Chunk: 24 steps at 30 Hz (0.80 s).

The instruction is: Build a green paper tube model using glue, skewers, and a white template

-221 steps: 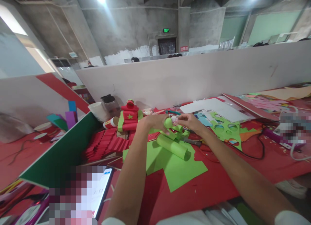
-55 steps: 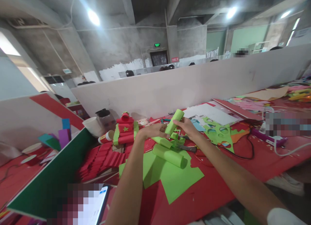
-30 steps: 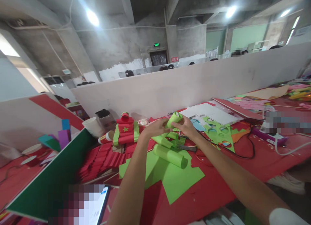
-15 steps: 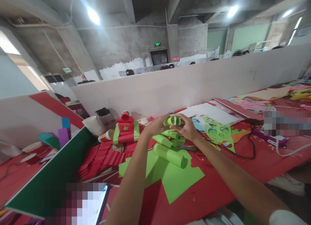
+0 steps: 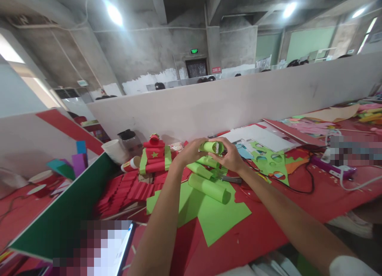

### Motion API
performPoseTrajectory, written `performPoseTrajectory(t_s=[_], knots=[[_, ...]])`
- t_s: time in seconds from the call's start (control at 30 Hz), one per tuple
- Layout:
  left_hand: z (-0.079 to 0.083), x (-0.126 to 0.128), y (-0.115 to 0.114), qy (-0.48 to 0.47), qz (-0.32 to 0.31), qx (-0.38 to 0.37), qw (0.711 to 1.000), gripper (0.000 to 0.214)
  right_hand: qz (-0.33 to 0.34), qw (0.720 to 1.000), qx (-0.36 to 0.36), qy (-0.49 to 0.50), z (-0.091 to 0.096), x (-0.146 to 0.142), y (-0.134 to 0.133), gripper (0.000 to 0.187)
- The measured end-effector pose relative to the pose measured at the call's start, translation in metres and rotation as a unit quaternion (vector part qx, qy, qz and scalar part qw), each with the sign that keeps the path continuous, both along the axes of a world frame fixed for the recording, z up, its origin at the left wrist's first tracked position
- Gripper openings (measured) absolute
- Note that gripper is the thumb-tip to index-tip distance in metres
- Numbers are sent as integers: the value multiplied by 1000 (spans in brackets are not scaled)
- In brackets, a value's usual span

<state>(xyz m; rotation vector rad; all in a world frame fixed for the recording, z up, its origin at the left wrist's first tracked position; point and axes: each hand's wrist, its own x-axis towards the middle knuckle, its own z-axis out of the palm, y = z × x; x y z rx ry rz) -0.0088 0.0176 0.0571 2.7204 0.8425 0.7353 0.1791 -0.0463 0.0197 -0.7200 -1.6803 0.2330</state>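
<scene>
Between both hands, raised over the table, is a small rolled tube of green paper. My left hand grips its left end, and my right hand curls around its right end, where a bit of white shows. Beneath them lie more green paper rolls, the nearest a larger roll resting on flat green sheets. A dark-handled cutter sits just below my right hand. To the left stands a red and green paper model with a star on its front.
Folded red paper strips lie left of the sheets, beside a green board. A paper roll and a dark-lidded jug stand behind. Right are a green sheet with round holes, a black cable and a purple power strip.
The small green tube has turned in my hands, so more of its side shows now. Both hands stay around it in nearly the same place.
</scene>
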Motion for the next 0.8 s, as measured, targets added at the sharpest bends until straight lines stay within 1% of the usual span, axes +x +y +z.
performPoseTrajectory(t_s=[0.1,0.17,0.23,0.3,0.37,0.43,0.5,0.6,0.8], knots=[[1,-3,0,14,35,-6,999,43,36,995,-53,72,3,1,-1,41],[1,-5,-1,25,54,-17,998,45,71,985,-93,128,5,4,1,43],[1,-7,-1,28,59,-32,997,47,85,971,-120,190,5,7,7,48],[2,-7,0,21,52,-50,997,49,67,958,-129,246,5,11,14,51],[2,-7,0,3,37,-70,997,50,43,945,-136,293,3,15,22,48],[2,-6,-1,-14,18,-100,995,52,44,928,-153,337,0,20,29,42],[2,-6,-2,-21,3,-143,989,55,58,907,-174,378,-3,25,34,38],[2,-5,-4,-31,0,-181,983,58,70,888,-197,409,-6,30,39,37],[2,-4,-4,-67,4,-163,984,51,113,879,-211,412,-3,27,33,45]])
